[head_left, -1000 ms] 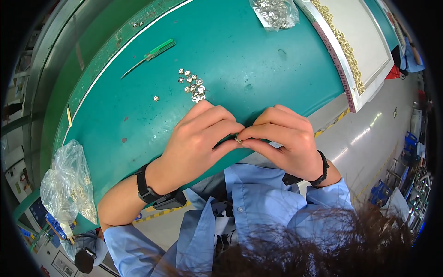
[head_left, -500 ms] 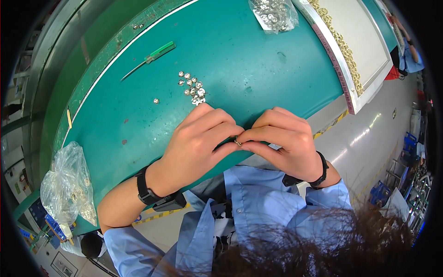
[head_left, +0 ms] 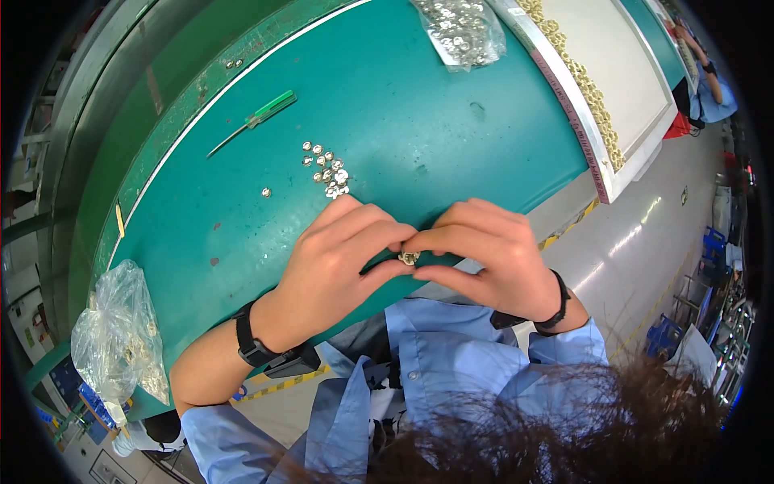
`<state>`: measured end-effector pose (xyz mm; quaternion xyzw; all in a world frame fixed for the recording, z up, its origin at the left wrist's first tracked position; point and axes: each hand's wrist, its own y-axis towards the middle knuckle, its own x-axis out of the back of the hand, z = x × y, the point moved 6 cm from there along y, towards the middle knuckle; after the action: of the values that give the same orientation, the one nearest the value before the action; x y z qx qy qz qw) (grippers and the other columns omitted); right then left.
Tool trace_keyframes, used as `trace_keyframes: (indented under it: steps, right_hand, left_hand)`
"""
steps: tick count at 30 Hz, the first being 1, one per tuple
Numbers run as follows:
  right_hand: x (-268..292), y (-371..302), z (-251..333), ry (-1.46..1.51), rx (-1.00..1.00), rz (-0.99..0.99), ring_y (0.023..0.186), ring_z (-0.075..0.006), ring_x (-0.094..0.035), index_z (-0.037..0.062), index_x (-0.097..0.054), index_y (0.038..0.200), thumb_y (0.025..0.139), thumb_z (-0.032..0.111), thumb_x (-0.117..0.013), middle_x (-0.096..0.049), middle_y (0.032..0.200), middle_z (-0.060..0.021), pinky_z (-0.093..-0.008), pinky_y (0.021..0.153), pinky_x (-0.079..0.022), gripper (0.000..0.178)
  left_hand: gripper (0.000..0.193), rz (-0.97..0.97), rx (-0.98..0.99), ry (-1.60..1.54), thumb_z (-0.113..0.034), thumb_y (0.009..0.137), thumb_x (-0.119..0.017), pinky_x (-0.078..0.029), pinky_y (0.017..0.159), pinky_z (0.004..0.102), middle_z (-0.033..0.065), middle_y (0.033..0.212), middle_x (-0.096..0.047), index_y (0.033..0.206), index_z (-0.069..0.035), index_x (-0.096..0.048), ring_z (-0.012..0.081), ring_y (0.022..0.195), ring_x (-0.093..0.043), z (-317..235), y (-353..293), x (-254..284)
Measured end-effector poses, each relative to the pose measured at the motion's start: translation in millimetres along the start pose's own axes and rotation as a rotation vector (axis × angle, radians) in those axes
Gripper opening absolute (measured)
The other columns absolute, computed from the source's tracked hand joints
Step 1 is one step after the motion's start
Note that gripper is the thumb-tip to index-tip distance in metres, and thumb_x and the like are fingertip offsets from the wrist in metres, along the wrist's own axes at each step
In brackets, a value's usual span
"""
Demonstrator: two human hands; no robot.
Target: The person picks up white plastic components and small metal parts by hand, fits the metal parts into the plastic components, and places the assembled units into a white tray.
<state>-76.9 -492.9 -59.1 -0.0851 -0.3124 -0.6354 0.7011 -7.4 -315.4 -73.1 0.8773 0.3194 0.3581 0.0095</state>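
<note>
A small brass-coloured metal fitting [head_left: 409, 258] sits between my two hands, above the near edge of the green table. My left hand [head_left: 334, 258] pinches it with thumb and forefinger. From the other side my right hand [head_left: 488, 254] has its thumb and forefinger on the same piece. The fingertips cover part of the fitting, so its exact shape is hard to make out. Just beyond my left hand lies a loose cluster of small silver metal parts [head_left: 325, 165], with a single one [head_left: 266, 193] off to its left.
A green-handled screwdriver [head_left: 270, 108] lies on the green table mat [head_left: 403, 121]. One clear bag of metal parts [head_left: 459, 32] is at the back, another clear bag [head_left: 117, 339] at the left edge. A white-framed tray [head_left: 609, 181] on the right holds a row of brass pieces.
The fitting now shows more between my fingertips, and the right thumb and forefinger have spread wider around it. The whole view has shifted slightly; the loose parts and screwdriver lie as before.
</note>
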Motion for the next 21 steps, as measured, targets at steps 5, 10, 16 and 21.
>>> trace_keyframes:
  steps: [5, 10, 16, 21]
  right_hand:
    - [-5, -4, -4, -0.068, 0.057, 0.028, 0.084, -0.0223, -0.076, 0.0104, -0.087, 0.113, 0.088, 0.012, -0.095, -0.079, 0.096, -0.0035, -0.0381, 0.071, -0.060, 0.026]
    - [83, -17, -15, -0.109, -0.116, -0.150, 0.084, -0.0168, -0.079, 0.0091, -0.086, 0.114, 0.095, 0.015, -0.093, -0.083, 0.098, -0.0048, -0.0351, 0.070, -0.061, 0.022]
    - [257, 28, -101, -0.584, -0.294, -0.173, 0.083, -0.0142, -0.079, 0.0024, -0.084, 0.116, 0.099, 0.017, -0.088, -0.084, 0.094, -0.0093, -0.0306, 0.070, -0.060, 0.022]
    - [246, 72, -168, -0.365, -0.460, 0.069, 0.083, -0.0171, -0.081, 0.0015, -0.085, 0.112, 0.099, 0.019, -0.084, -0.085, 0.094, -0.0086, -0.0333, 0.071, -0.065, 0.022]
  left_hand:
    - [0.057, 0.010, 0.133, -0.089, -0.007, 0.076, -0.098, -0.057, 0.080, 0.0381, 0.0021, 0.095, -0.073, 0.130, -0.010, -0.079, 0.0245, 0.091, -0.067, -8, 6, 2]
    - [0.069, 0.009, 0.123, -0.017, -0.010, 0.072, -0.104, -0.054, 0.077, 0.0336, 0.0005, 0.092, -0.072, 0.135, -0.009, -0.077, 0.0190, 0.086, -0.060, -2, -10, 1]
    - [0.062, 0.020, 0.020, 0.029, -0.013, 0.073, -0.104, -0.054, 0.077, 0.0341, -0.0005, 0.092, -0.072, 0.130, -0.010, -0.080, 0.0196, 0.086, -0.060, -8, 0, -3]
    - [0.052, 0.013, 0.035, 0.031, -0.015, 0.076, -0.103, -0.055, 0.077, 0.0344, -0.0012, 0.093, -0.073, 0.124, -0.010, -0.081, 0.0198, 0.086, -0.060, -5, -4, 2]
